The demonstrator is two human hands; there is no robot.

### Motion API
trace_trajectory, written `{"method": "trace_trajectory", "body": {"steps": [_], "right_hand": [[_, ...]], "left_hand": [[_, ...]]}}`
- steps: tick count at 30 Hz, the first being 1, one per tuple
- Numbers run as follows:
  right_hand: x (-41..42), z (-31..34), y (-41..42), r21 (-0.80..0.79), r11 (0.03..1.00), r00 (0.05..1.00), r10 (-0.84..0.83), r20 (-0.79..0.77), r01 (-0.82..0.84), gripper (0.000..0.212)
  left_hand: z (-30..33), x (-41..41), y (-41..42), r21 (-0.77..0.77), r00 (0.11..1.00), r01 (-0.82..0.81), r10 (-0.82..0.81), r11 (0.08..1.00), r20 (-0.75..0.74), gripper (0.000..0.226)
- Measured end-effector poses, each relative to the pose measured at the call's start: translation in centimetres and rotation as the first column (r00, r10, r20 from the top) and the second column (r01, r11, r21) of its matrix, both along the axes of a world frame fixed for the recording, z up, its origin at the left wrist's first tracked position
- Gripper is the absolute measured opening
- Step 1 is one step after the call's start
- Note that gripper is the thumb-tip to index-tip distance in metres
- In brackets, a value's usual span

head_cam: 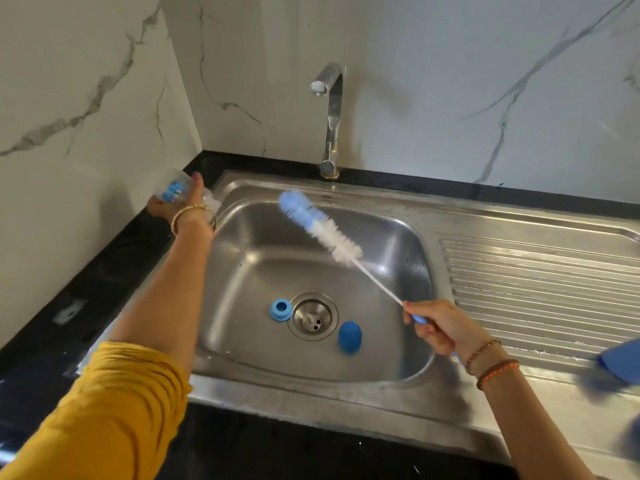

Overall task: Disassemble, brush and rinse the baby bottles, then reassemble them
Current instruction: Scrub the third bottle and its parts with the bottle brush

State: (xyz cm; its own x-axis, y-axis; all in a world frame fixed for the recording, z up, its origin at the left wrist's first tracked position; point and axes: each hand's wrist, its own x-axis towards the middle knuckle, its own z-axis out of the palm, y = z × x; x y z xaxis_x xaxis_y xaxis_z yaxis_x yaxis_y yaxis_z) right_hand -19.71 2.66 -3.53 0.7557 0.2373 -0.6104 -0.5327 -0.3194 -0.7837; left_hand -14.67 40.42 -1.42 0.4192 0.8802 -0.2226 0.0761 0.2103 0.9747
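No readable text anywhere (bottle [175, 192] print too blurred).

Steel sink [398, 216] in black counter [69, 306], blue ring [281, 309], blue cap [349, 336] in basin

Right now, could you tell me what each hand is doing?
Left hand: holding the clear bottle.
Right hand: gripping the bottle brush by its handle.

You face a steel sink [408, 216] set in a black counter [104, 271] in a corner. White marble-veined walls [450, 81] rise behind and left. A chrome tap [331, 116] stands behind the basin; a ribbed drainboard [540, 292] extends right.
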Motion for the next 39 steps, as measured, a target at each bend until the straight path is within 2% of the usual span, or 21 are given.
{"method": "trace_trajectory", "body": {"steps": [2,4,5,6,8,9,11,13,16,19,20,22,24,28,31,32,34,36,39], "right_hand": [[0.3,0.0,1.2,-0.048,0.997,0.992,-0.048,0.115,0.054,0.028],[0.2,0.0,3.2,-0.087,0.995,0.975,-0.034,0.220,0.054,0.025],[0.1,0.0,4.1,-0.098,0.994,0.965,-0.016,0.261,0.043,0.024],[-0.1,-0.1,4.8,-0.099,0.995,0.959,-0.004,0.284,0.033,0.025],[-0.8,-0.5,5.5,-0.097,0.995,0.963,0.004,0.271,0.023,0.027],[-1.3,-0.6,5.6,-0.101,0.995,0.968,0.011,0.252,0.015,0.027],[-2.2,-0.8,5.5,-0.082,0.997,0.972,0.017,0.235,0.002,0.026],[-3.0,-0.8,5.3,-0.036,0.999,0.958,-0.007,0.286,0.018,0.026],[-3.5,-0.5,5.7,-0.087,0.994,0.881,-0.016,0.473,0.065,0.031],[-3.9,0.0,6.7,-0.162,0.974,0.782,-0.026,0.622,0.161,0.032],[-3.9,0.1,6.9,-0.219,0.958,0.739,0.012,0.674,0.183,0.033],[-4.1,0.3,7.2,-0.405,0.893,0.651,0.192,0.735,0.194,0.034],[-4.7,0.2,7.4,-0.571,0.798,0.592,0.368,0.717,0.195,0.036],[-6.2,-0.7,7.9,-0.693,0.712,0.566,0.527,0.634,0.113,0.042],[-4.1,0.0,9.7,-0.686,0.721,0.600,0.509,0.618,0.095,0.043],[-3.1,0.4,10.0,-0.679,0.725,0.609,0.490,0.623,0.111,0.043],[-2.0,0.8,9.9,-0.682,0.722,0.620,0.482,0.618,0.119,0.043],[-2.5,0.3,8.9,-0.714,0.698,0.604,0.546,0.580,0.056,0.047],[-3.7,-0.3,8.8,-0.670,0.743,0.621,0.521,0.586,0.008,0.050]], "left_hand": [[0.7,0.4,-0.7,0.053,0.994,0.054,-0.058,0.997,0.088,0.077],[0.5,1.0,-3.0,0.156,0.977,0.176,-0.192,0.972,0.093,0.049],[0.2,0.9,-4.2,0.147,0.965,0.237,-0.250,0.960,0.080,0.042],[-0.3,0.8,-5.2,0.082,0.956,0.280,-0.286,0.956,0.068,0.047],[-1.1,0.3,-5.9,-0.113,0.960,0.279,-0.277,0.954,0.032,0.072],[-1.5,0.0,-6.1,-0.136,0.966,0.258,-0.260,0.957,0.004,0.078],[-2.1,-0.2,-6.1,-0.088,0.970,0.241,-0.241,0.967,0.010,0.075],[-2.4,-0.6,-6.5,-0.098,0.956,0.279,-0.266,0.955,0.123,0.071],[-2.3,-1.0,-7.6,-0.127,0.961,0.260,-0.243,0.957,0.134,0.064],[-2.0,-1.0,-8.4,-0.323,0.957,0.254,-0.190,0.912,0.218,0.048],[-1.7,-1.1,-8.6,-0.368,0.950,0.279,-0.198,0.887,0.241,0.039],[-1.7,-1.3,-8.9,-0.408,0.949,0.302,-0.229,0.862,0.217,0.035],[-1.7,-1.6,-9.0,-0.437,0.960,0.272,-0.206,0.857,0.192,0.037],[-2.0,-2.1,-9.5,-0.416,0.957,0.243,-0.147,0.876,0.249,0.028],[-2.7,-2.3,-11.3,-0.198,0.920,0.372,-0.332,0.907,0.207,0.020],[-2.7,-2.3,-11.6,-0.163,0.917,0.380,-0.347,0.911,0.196,0.016],[-2.1,-2.1,-11.0,-0.188,0.942,0.304,-0.265,0.934,0.208,0.011],[-1.5,-2.0,-9.7,-0.257,0.954,0.221,-0.153,0.941,0.259,0.013],[-1.2,-1.9,-9.7,-0.203,0.947,0.257,-0.204,0.945,0.248,0.010]]}}
